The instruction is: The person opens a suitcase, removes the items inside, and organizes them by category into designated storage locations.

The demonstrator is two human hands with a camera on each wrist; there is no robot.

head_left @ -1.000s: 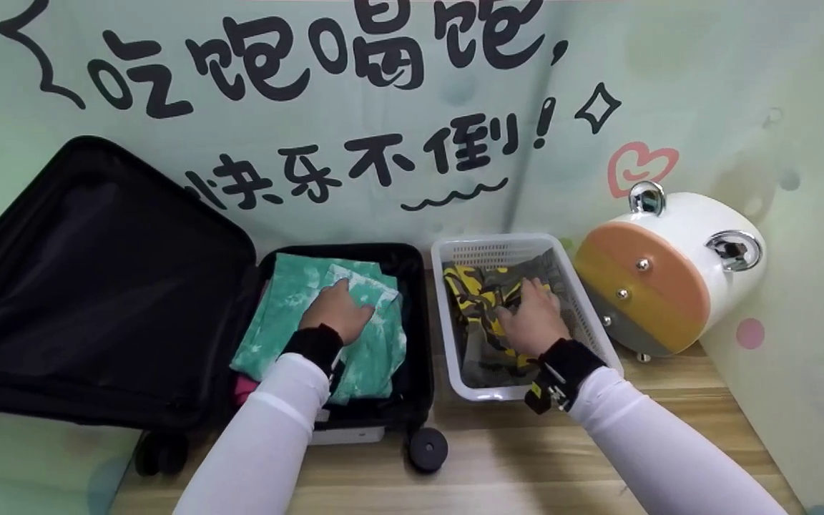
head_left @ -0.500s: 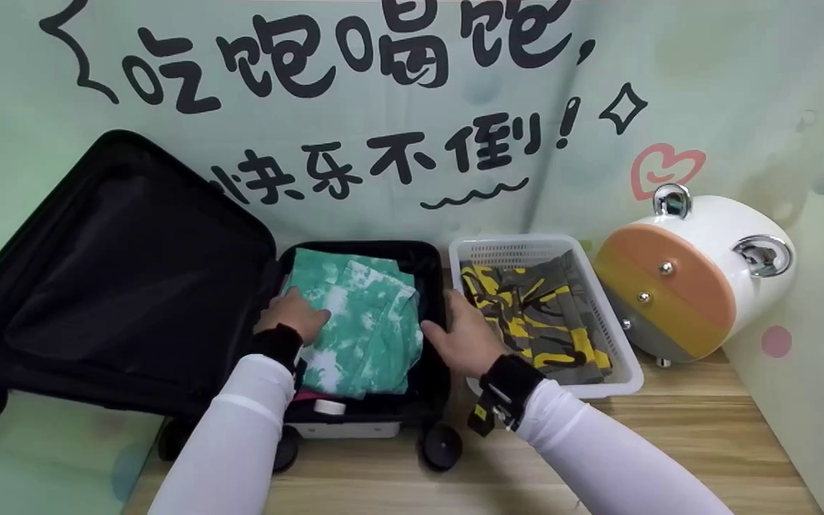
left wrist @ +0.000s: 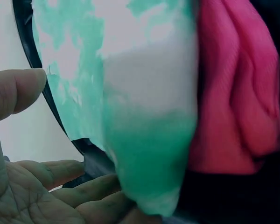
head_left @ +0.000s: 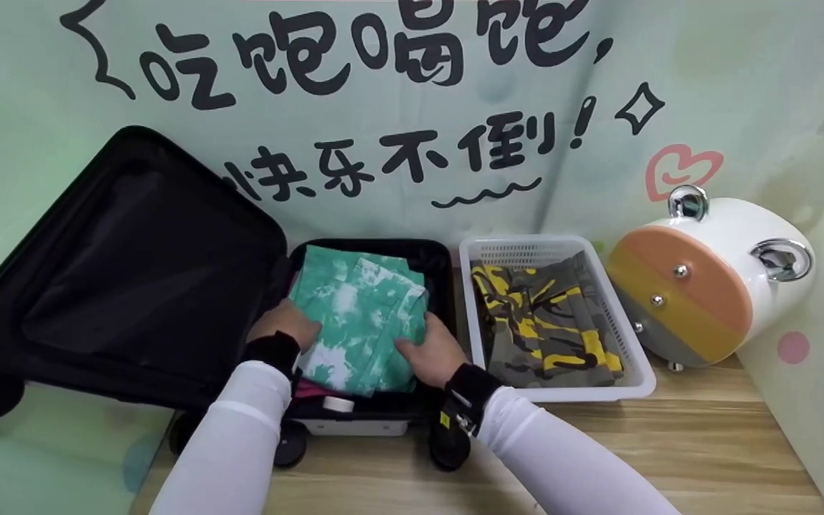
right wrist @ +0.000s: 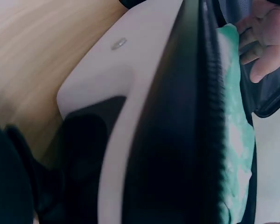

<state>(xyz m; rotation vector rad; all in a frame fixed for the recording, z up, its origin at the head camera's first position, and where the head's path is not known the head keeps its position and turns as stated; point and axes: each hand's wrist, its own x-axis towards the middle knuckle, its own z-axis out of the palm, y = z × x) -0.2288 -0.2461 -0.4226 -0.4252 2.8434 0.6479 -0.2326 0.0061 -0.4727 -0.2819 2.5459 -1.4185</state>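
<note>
Inside the open black suitcase (head_left: 443, 266), we've got a folded green-and-white tie-dye cloth (head_left: 355, 322) lying flat, with one of our hands at each side of it. Our left hand (head_left: 285, 325) is at its left edge, thumb held wide of the fingers, fingertips right by the fabric and nothing pinched as far as we can see. Our right hand (head_left: 437, 354) is at the other edge, thumb over the top and pointing finger along the side, also spread pretty wide; the rest of its fingers are hidden, so we can't tell what they're doing. Some pink fabric (left wrist: 235, 93) peeks out beside the tie-dye, and a small white piece (head_left: 338, 405) sits near the suitcase's front edge. Just right of the case we have a white plastic basket (head_left: 562, 393) with yellow-and-grey camo clothing (head_left: 548, 322) in it, then a rounded white object (head_left: 777, 214) with a striped front, all on a wood-grain surface (head_left: 712, 443).
</note>
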